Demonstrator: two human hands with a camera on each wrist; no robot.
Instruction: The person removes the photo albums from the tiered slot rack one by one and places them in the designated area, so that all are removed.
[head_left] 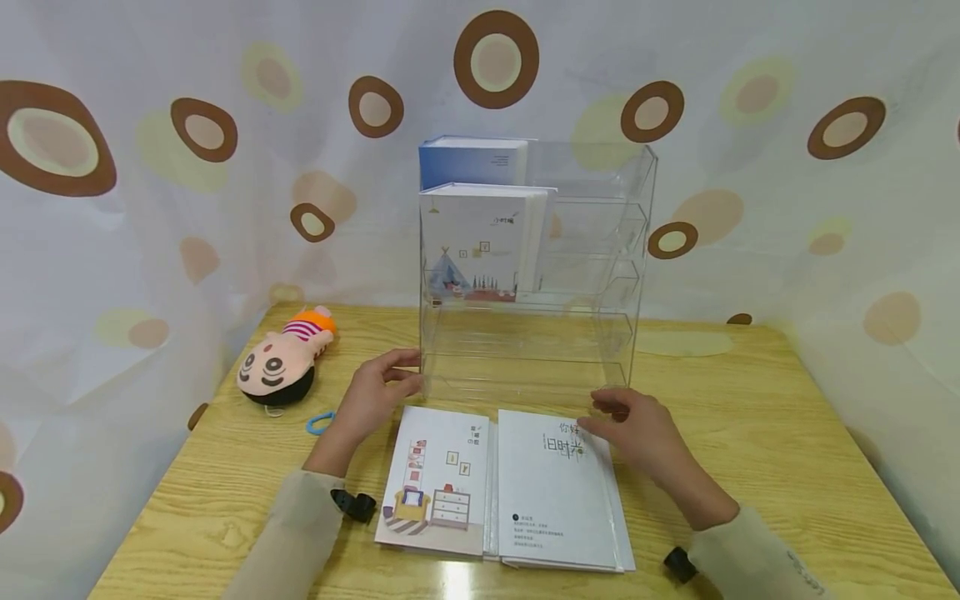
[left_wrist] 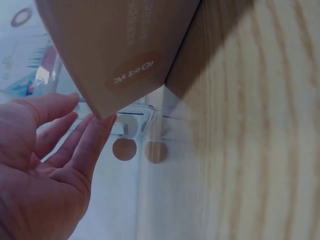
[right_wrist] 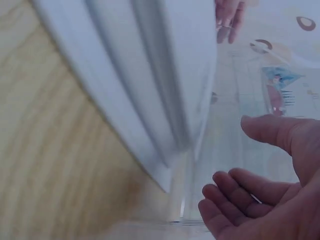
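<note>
My left hand (head_left: pixel 377 392) is at the lower left side of a clear acrylic rack (head_left: pixel 525 367), its fingertips right at the panel. Beyond the rack's lower right front corner my right hand (head_left: pixel 643 433) hovers with fingers loosely bent, over the top corner of a white book with black lettering (head_left: pixel 558 508). Beside it lies another white book with a drawn armchair and drawers (head_left: pixel 429 479). In the right wrist view the right hand (right_wrist: pixel 260 185) has nothing between thumb and fingers. The left wrist view shows the left hand's fingertips beside a shaded book corner (left_wrist: pixel 130 80).
A white book with a tent picture (head_left: pixel 472 242) and a blue book (head_left: pixel 459 167) stand in the rack's upper left tiers. On the table's left lie a plush doll (head_left: pixel 281 358) and a blue ring (head_left: pixel 320 423). A patterned cloth (head_left: pixel 322 150) hangs behind.
</note>
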